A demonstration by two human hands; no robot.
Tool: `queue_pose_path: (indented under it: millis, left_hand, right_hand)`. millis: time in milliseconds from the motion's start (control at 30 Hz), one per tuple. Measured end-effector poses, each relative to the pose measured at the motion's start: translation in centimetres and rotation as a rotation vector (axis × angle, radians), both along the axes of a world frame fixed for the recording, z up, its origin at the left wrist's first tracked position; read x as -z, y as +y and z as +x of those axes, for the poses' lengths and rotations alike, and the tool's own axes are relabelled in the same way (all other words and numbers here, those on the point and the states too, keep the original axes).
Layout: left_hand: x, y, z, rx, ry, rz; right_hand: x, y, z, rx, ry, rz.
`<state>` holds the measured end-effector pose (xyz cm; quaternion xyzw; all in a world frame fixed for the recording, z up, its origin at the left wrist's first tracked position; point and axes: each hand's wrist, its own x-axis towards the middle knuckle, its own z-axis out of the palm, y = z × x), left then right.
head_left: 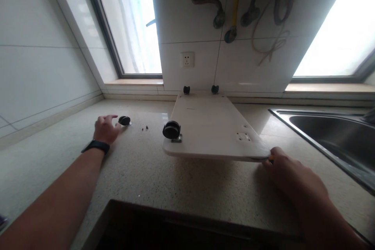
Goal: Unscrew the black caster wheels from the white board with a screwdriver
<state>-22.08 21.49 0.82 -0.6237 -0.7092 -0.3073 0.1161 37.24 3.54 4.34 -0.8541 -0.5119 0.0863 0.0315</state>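
Observation:
My left hand [106,129] is at a loose black caster wheel [124,120] on the counter, its fingers apart beside the wheel. My right hand [295,175] is closed around a screwdriver [272,159] at the near right corner of a white board [208,121]. Only a bit of the orange-yellow handle and a thin dark shaft show. Another caster [171,130] is on the board's near left corner, and two small casters [186,90] [215,89] stand at its far end. A bare mounting spot with holes [243,136] shows near the right corner.
Several small dark screws [147,127] lie on the speckled counter [140,172] between the left hand and the board. A steel sink [325,140] is at right. Behind are a tiled wall with a socket [187,59] and hoses [238,0]. A dark opening [164,226] lies in front.

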Motion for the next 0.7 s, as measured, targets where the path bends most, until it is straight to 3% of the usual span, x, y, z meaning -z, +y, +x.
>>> queue_pose_path:
  millis: [100,200,300,433,700]
  left_hand:
    - [-0.4,-1.3,0.9,0.122,0.118,0.003]
    - [-0.6,-2.3,2.7,0.289,0.204,-0.195]
    - [-0.4,-2.5,4.8,0.336,0.268,-0.278]
    - [0.0,-2.4,6.7,0.424,0.325,-0.278]
    - [0.3,-2.1,6.9,0.478,0.349,-0.240]
  right_hand:
    - [0.0,-0.1,0.0,-0.012,0.003,0.002]
    - [0.0,-0.2,-0.2,-0.016,-0.001,0.010]
    - [0.0,-0.3,-0.2,-0.021,0.000,0.024]
    - [0.3,-0.2,0.2,-0.027,0.003,0.044]
    - [0.5,-0.2,0.3,-0.048,0.003,0.046]
